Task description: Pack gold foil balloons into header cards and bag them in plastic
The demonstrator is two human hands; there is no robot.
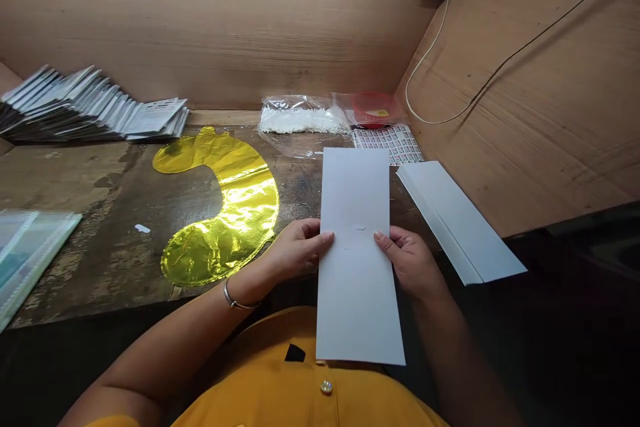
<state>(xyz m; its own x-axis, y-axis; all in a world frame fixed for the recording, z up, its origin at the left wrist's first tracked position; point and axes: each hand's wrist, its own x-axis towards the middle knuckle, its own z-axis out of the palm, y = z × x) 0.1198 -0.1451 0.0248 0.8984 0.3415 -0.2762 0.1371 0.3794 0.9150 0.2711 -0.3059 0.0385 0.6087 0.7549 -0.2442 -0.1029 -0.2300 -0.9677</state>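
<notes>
Between my two hands is a long white card [356, 300], held over the table's front edge close to my body. Small curved slits show near its middle. My left hand [299, 248] pinches its left edge, thumb on top and fingers underneath. Opposite, my right hand [413, 259] grips the right edge in the same way. A flat gold foil balloon [247, 197], curved like a hook, lies on the table left of the card. To the right rests a stack of white cards [455, 220], reaching past the table edge.
A fanned row of folded papers [90, 107] lies at the back left. Behind the card are a clear bag of white sticks [300, 119], a red ribbon roll [375, 110] and a sticker sheet [390, 145]. Plastic sleeves [30, 253] sit at left. A cable [493, 80] hangs along the right wall.
</notes>
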